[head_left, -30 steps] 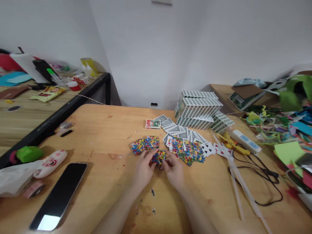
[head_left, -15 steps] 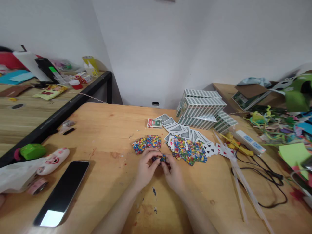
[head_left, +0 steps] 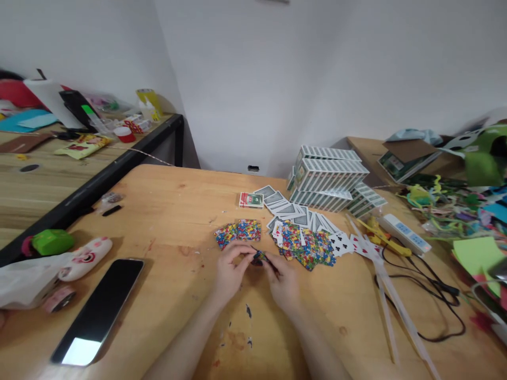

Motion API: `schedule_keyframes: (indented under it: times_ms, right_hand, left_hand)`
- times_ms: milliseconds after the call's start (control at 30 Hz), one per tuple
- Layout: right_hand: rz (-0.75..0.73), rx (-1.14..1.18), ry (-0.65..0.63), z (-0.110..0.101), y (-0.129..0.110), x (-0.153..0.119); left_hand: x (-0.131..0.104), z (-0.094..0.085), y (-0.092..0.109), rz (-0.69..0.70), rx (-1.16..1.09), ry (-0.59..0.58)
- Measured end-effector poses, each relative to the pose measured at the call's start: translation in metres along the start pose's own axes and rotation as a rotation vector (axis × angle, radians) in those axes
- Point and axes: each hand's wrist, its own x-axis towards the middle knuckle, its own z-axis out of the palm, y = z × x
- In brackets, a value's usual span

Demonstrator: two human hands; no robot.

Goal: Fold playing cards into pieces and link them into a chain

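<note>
Close together over the middle of the table, my left hand and my right hand pinch one small dark piece with coloured patches between them. My fingers cover much of it, so its kind is unclear. Just beyond the left fingers lies a small group of playing cards with multicoloured backs. A larger spread of similar cards is beyond the right hand, a few of them face up. Behind it lie grey-backed playing cards, beside a red and green card box.
Striped boxes are stacked at the back. At right are clear strips, a power strip, black cable and a yellow tool. A phone and a green object lie left. Dark flecks mark the near tabletop.
My hands have shifted slightly left and the small piece has turned a little between my fingers. Both hands still hold it; the cards and boxes stay where they were.
</note>
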Motion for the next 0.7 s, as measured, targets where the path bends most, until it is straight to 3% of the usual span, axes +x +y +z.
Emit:
schedule_keyframes:
  times_ms: [200,333,533,700]
  right_hand:
    - [-0.109,-0.090,0.015,-0.004,0.002,-0.001]
    - [-0.127,-0.134,0.004,-0.006,0.000,-0.002]
    - [0.036,-0.014,-0.004,-0.004,-0.004,-0.001]
    - [0.215,0.224,-0.116,-0.001,-0.012,0.000]
  left_hand:
    - [0.002,-0.003,0.004,0.002,0.005,-0.013]
    - [0.003,-0.003,0.003,-0.083,-0.032,-0.049]
    - [0.005,-0.004,0.000,-0.410,-0.236,-0.162]
    - [0.003,-0.001,0.005,-0.401,-0.231,-0.233]
